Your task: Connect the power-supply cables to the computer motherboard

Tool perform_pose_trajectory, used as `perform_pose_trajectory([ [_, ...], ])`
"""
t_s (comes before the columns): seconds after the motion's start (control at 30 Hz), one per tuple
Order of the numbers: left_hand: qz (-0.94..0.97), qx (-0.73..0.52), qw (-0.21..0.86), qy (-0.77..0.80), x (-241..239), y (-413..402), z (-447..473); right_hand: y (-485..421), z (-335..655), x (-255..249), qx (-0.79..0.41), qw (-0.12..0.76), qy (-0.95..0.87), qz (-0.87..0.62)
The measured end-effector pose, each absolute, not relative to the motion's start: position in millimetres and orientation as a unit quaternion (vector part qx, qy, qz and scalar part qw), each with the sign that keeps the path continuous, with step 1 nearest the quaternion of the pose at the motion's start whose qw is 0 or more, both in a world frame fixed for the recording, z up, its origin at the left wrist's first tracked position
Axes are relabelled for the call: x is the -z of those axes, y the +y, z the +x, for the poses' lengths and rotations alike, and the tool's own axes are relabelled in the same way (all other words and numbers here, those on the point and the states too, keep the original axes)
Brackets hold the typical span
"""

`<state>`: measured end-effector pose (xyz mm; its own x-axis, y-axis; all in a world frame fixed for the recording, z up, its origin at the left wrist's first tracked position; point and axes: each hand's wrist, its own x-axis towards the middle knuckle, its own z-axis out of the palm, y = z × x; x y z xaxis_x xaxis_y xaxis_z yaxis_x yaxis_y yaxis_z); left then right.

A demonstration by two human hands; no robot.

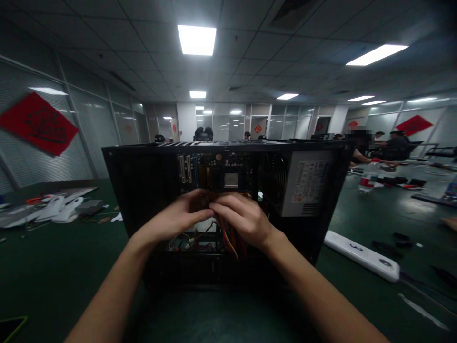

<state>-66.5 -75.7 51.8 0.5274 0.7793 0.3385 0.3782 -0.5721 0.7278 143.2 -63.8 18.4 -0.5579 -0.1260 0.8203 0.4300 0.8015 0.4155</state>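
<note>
An open black computer case (pixel 143 190) stands on a dark green table, its inside facing me. A motherboard (pixel 217 174) with a bare square socket fills the back wall, and a grey power supply (pixel 307 183) with a fan sits at the right. My left hand (pixel 178 216) and my right hand (pixel 243 216) meet in front of the motherboard, fingers pinched together on something small that I cannot make out. Red, yellow and black wires (pixel 230 240) hang below my right hand.
A white power strip (pixel 360 255) lies to the right of the case. A plastic water bottle (pixel 367 176) stands further back right. White parts and papers (pixel 60 209) lie at the left. Several people sit at tables far behind. A phone corner (pixel 10 326) shows at bottom left.
</note>
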Motion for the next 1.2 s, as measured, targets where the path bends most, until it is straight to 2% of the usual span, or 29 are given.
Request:
perform_pose_trajectory([
  [0.17,0.796,-0.318,0.215,0.469,-33.6,-63.9,-54.5,-50.3,143.9,-13.0,0.28,0.283,-0.844,-0.359],
  [0.3,0.794,-0.263,0.207,0.507,-14.0,-57.0,-35.9,-45.5,146.8,-10.1,0.231,0.183,-0.842,-0.451],
  [0.67,0.798,-0.199,0.227,0.523,16.5,-40.0,-26.0,-33.6,144.3,5.8,0.198,0.095,-0.867,-0.447],
  [1.2,0.79,-0.219,0.205,0.535,25.4,-33.5,-29.8,-33.4,132.9,5.5,0.208,0.06,-0.852,-0.477],
])
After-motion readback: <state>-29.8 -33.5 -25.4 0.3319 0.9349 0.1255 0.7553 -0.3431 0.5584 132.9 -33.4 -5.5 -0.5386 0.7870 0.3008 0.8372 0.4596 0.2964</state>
